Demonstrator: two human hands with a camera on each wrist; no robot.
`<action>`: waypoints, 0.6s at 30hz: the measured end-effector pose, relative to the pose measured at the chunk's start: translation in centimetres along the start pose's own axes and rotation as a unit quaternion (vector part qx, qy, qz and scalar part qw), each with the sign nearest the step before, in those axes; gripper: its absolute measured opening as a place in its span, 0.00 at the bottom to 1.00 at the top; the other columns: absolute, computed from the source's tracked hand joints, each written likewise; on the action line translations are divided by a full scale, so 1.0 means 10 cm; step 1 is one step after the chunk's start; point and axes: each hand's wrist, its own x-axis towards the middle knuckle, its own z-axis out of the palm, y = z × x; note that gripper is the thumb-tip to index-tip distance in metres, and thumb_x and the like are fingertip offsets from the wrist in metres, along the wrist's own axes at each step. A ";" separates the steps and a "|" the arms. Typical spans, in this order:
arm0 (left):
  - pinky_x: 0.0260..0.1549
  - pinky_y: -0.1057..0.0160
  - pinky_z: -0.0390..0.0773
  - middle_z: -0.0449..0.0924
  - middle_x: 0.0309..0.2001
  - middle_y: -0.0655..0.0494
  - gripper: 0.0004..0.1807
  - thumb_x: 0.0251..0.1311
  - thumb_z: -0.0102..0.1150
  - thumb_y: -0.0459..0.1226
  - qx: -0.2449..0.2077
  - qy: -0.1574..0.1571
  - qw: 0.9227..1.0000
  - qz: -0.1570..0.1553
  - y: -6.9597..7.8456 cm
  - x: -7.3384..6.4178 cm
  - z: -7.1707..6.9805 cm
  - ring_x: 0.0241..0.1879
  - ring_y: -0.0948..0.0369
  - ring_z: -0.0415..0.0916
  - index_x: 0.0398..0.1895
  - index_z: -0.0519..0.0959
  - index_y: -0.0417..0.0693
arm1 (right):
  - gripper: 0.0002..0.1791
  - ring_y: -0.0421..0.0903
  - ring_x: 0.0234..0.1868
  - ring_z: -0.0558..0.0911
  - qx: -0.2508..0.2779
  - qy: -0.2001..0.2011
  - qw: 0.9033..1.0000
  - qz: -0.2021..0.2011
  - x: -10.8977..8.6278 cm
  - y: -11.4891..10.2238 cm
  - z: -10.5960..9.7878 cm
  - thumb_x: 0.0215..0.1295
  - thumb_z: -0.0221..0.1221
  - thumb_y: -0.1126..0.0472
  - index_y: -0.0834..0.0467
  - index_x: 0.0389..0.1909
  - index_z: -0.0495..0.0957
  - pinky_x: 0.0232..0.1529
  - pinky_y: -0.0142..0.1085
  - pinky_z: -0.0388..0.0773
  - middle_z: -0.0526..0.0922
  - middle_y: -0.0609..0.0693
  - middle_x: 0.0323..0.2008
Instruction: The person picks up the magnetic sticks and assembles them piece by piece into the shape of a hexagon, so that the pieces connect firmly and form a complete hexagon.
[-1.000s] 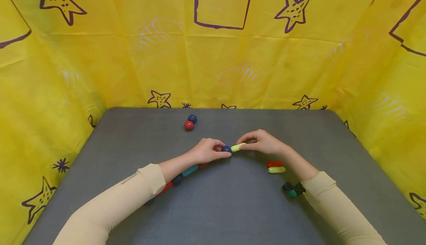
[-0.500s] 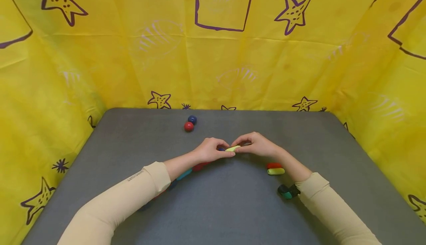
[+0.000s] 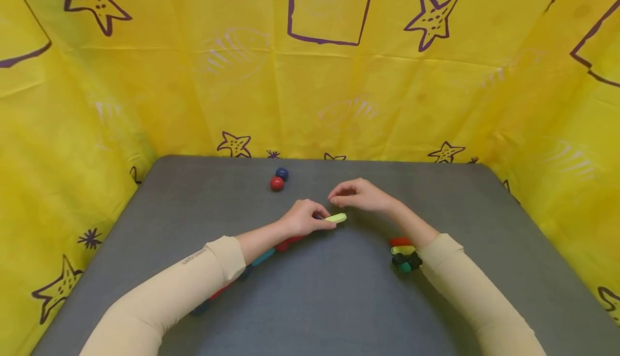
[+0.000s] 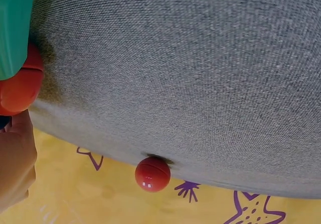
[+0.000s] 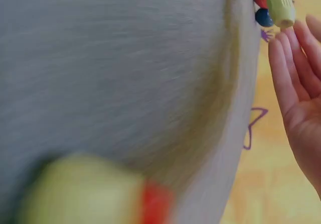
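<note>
Hands, two, bare, beige-sleeved. Left hand (image 3: 301,220): thumb and fingers pinched on one end of a lime rod (image 3: 337,218). Right hand (image 3: 364,195): fingers apart, lightly bent, holding nothing; just beyond the rod and clear of it in the head view.

Lime rod: one, at the left hand's fingertips, free end pointing right; contact with the bench (image 3: 315,302) cannot be told. Blue ball (image 5: 264,17): one, beside the rod, mostly hidden by the left fingers in the head view.

Row, running from the left hand toward the near left, partly under the forearm: red piece (image 3: 295,237), half covered; red ball (image 3: 281,247); teal rod (image 3: 263,257); dark ball (image 3: 245,273); red rod (image 3: 222,290); second dark ball (image 3: 199,308).

Loose pair, near the far edge: red sphere (image 3: 277,184) and navy sphere (image 3: 282,173), side by side.

Group beside the right sleeve: scarlet rod (image 3: 400,242), second lime rod (image 3: 403,250), dark-and-green cluster (image 3: 407,262), form unclear.

Backdrop: yellow curtain (image 3: 300,98), purple starfish outlines.
</note>
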 end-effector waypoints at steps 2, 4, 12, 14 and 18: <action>0.29 0.68 0.72 0.84 0.29 0.62 0.12 0.56 0.69 0.45 0.002 0.001 1.000 0.004 -0.01 0.01 -0.01 0.28 0.65 0.73 0.37 0.88 0.46 | 0.14 0.49 0.46 0.83 0.009 0.003 1.000 0.005 0.19 -0.01 -0.02 0.68 0.60 0.58 0.60 0.51 0.81 0.48 0.38 0.78 0.85 0.52 0.46; 0.29 0.68 0.72 0.84 0.29 0.62 0.12 0.57 0.69 0.45 0.004 0.002 1.000 0.009 -0.02 0.01 -0.01 0.28 0.66 0.74 0.37 0.88 0.47 | 0.16 0.50 0.48 0.83 0.010 0.000 1.000 0.005 0.40 -0.03 -0.02 0.69 0.60 0.59 0.61 0.54 0.79 0.49 0.38 0.78 0.84 0.54 0.49; 0.32 0.68 0.74 0.85 0.31 0.64 0.11 0.57 0.69 0.46 0.002 -0.011 1.000 0.011 -0.06 -0.08 -0.05 0.31 0.70 0.77 0.37 0.88 0.51 | 0.23 0.50 0.53 0.80 -0.012 -0.011 1.000 -0.007 1.05 -0.08 0.11 0.67 0.61 0.62 0.61 0.62 0.73 0.50 0.39 0.77 0.78 0.56 0.58; 0.33 0.68 0.74 0.85 0.31 0.64 0.11 0.57 0.69 0.46 0.000 -0.010 1.000 0.015 -0.08 -0.10 -0.06 0.31 0.69 0.77 0.37 0.88 0.50 | 0.26 0.50 0.52 0.80 -0.016 -0.007 1.000 -0.010 1.16 -0.08 0.17 0.66 0.63 0.62 0.59 0.64 0.71 0.50 0.38 0.77 0.77 0.55 0.59; 0.33 0.68 0.74 0.85 0.30 0.64 0.11 0.57 0.69 0.46 -0.004 -0.006 1.000 0.011 -0.13 -0.14 -0.10 0.30 0.70 0.77 0.37 0.88 0.50 | 0.32 0.50 0.53 0.80 -0.014 -0.003 1.000 -0.028 1.36 -0.05 0.29 0.63 0.64 0.64 0.60 0.68 0.67 0.51 0.37 0.76 0.74 0.56 0.63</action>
